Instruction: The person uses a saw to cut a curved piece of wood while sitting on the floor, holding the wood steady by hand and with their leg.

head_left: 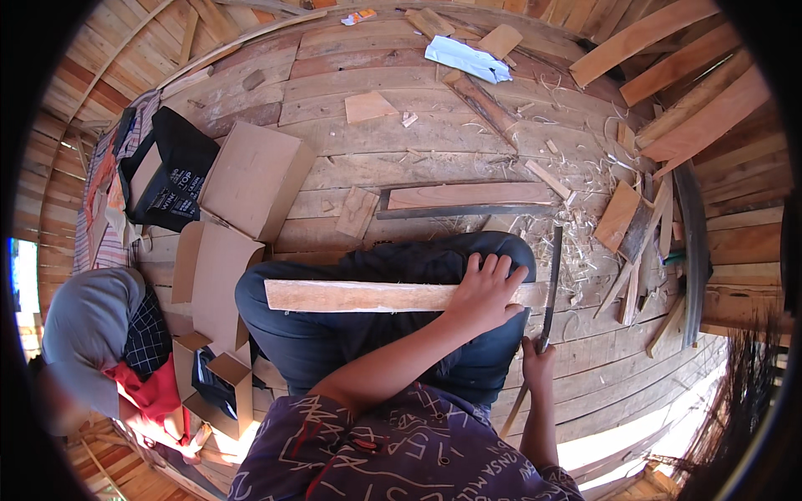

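Note:
A pale wooden board (359,296) lies crosswise over my bent legs. On its right part rests my left hand (489,288), fingers wrapped over the top and pressing it to my thigh. My right hand (539,365) is closed around a long-handled knife (555,280), low at my right side. Its narrow dark blade points away from me, upright in the picture, beside the board's right end. Whether blade and board touch, I cannot tell. The thin handle runs back past my wrist toward my side.
Curled shavings (576,259) litter the plank floor ahead and right. A dark-edged wooden piece (468,197) lies beyond my knees. Open cardboard boxes (255,179) and a black bag (171,171) stand left. Another person (92,317) sits at far left. Boards (643,42) lean at right.

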Demonstrator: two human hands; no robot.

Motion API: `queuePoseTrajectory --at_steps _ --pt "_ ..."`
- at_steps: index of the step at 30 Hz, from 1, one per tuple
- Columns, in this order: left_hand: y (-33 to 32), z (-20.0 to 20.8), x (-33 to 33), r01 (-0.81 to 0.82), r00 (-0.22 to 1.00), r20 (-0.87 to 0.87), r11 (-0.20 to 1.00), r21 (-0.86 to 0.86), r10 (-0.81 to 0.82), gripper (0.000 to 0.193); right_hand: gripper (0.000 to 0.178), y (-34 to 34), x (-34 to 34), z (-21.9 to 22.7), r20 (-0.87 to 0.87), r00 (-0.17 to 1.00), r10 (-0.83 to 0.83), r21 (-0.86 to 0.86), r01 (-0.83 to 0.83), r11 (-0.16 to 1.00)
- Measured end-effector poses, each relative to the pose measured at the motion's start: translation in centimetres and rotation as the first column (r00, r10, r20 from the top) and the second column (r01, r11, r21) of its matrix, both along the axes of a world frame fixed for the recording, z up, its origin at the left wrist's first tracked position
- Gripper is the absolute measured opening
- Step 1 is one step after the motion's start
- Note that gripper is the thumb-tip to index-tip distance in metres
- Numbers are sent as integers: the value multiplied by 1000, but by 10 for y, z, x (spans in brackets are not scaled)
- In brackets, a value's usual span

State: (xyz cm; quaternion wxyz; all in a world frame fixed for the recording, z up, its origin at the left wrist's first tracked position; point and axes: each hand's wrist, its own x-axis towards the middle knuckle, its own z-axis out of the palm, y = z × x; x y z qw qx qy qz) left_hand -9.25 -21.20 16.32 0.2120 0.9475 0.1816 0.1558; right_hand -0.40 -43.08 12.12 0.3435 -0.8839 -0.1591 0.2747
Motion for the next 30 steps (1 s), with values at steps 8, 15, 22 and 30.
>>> queuePoseTrajectory --at_steps 8,15,22,30 --pt "3 2 1 1 1000 -20 1000 -21 -1 61 39 6 0 -1 15 1000 -13 -62 14 998" --pt "2 3 0 -2 999 -42 1000 -15 1 60 39 14 2 0 48 997 -54 3 53 999" --pt "-6 0 1 -52 999 -14 999 2 52 60 38 19 9 -1 8 999 -39 15 39 999" --pt "-6 -2 0 -46 999 -10 999 1 46 59 40 2 13 11 5 999 44 -29 -44 999"
